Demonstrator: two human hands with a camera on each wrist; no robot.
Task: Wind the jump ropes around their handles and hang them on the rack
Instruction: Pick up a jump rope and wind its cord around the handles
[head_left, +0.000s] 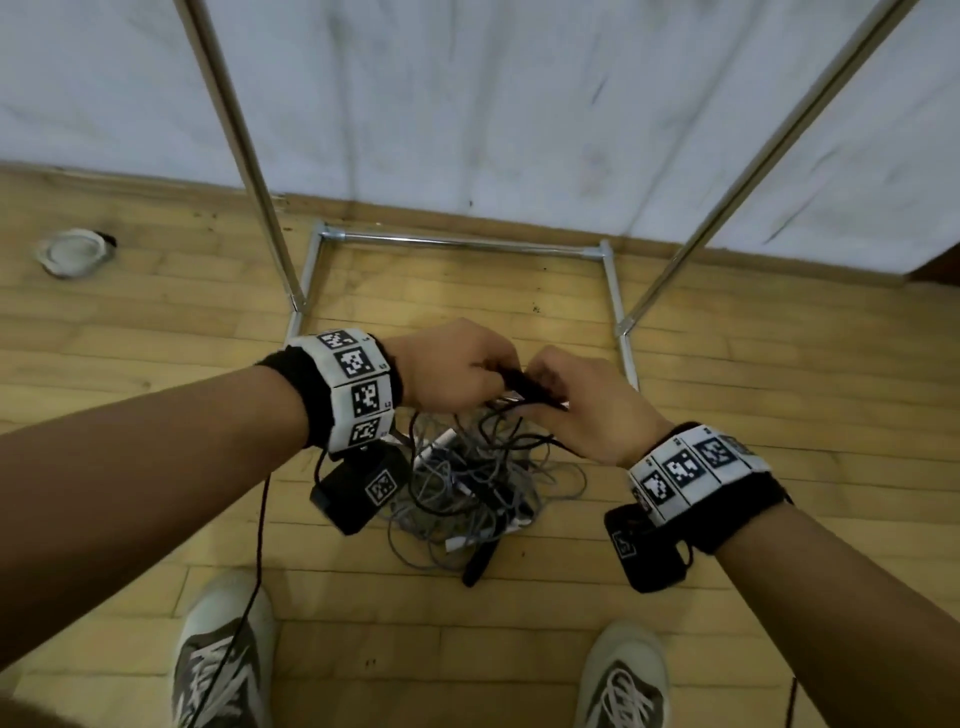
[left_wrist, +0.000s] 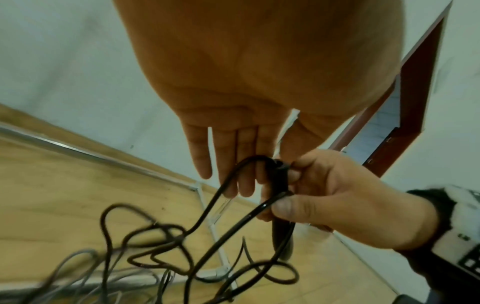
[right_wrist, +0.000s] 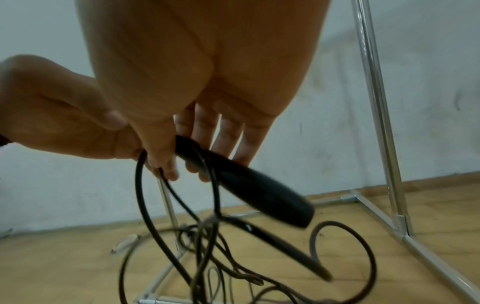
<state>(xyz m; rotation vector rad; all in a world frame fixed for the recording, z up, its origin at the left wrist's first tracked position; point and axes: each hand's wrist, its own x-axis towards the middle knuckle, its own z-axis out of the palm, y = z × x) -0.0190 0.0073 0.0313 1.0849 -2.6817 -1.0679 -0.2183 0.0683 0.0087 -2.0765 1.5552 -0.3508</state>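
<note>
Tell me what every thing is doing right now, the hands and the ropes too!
Left hand: pinches the black rope.
Right hand: grips the black handle.
Black handle: held up, tilted.
Black rope: loose, dangling, hardly wound.
Rope pile: tangled on the floor.
Rack: standing; no rope on the parts in view.

The head view looks steeply down from above at the yellow wooden plank floor (head_left: 779, 597), facing the far white wall (head_left: 519, 104), with both forearms reaching in from the near edge. The left wrist view sits very close under the left hand (left_wrist: 259, 72), looking along its fingers towards the right. The right wrist view looks likewise along the right hand (right_wrist: 202, 61). All three share the black plastic jump-rope handle (right_wrist: 246, 185) and the silver metal tube rack (head_left: 457, 241).
</note>
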